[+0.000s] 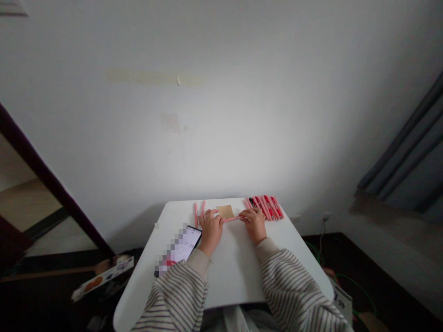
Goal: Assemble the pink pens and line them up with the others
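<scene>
Between my two hands lies a slim pink pen (pixel 231 219), held level just above or on the white table (pixel 235 272). My left hand (pixel 211 230) pinches its left end, and my right hand (pixel 254 223) grips the other end. Right behind the pen is a small tan paper square (pixel 225 211). Two more pink pens, one of them the left pen (pixel 195 214), lie beyond my left hand, partly hidden by its fingers. A row of several pink and red pens (pixel 266 207) sits at the table's back right, close to my right hand.
A phone (pixel 183 249) with a lit screen lies on the table left of my left forearm. The table's back edge is close to a white wall (pixel 242 115). A grey curtain (pixel 408 161) hangs at the right. Boxes and green cable (pixel 356 281) are on the floor.
</scene>
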Tool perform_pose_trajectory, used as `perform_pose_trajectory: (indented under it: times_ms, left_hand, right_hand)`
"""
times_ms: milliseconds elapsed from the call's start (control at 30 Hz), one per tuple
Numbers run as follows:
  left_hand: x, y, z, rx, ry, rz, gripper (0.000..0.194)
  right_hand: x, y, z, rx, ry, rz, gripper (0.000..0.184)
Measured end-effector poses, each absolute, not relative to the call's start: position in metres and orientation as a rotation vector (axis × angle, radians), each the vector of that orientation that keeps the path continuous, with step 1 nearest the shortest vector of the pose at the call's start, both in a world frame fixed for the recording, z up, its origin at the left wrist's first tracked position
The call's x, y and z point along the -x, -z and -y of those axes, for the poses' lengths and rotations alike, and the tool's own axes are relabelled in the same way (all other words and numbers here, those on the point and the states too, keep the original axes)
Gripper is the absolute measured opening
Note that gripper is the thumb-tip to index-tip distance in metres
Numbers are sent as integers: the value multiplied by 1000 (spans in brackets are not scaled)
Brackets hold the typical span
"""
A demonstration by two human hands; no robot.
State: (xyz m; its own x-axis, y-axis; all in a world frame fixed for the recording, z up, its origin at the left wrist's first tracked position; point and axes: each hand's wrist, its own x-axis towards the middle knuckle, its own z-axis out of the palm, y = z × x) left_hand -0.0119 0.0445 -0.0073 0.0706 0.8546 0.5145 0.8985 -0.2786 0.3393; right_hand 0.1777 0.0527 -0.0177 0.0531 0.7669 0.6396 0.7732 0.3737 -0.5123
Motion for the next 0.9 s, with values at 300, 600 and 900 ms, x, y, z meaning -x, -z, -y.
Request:
perform_pose_trajectory:
  times_ms: [300, 600, 900]
  left_hand:
    - [12, 2, -40, 2184, 1021, 1882, 23]
    - [11, -1, -39, 2068, 1012, 1991, 21]
    - [12, -5, -33, 1834, 891, 2011, 27]
  right_hand:
    - [-183, 23, -58, 1374, 78, 1599, 15]
    - [-188, 29, -63, 1388, 139, 1505, 18]
    - [-186, 29, -63, 1364, 119, 1569, 18]
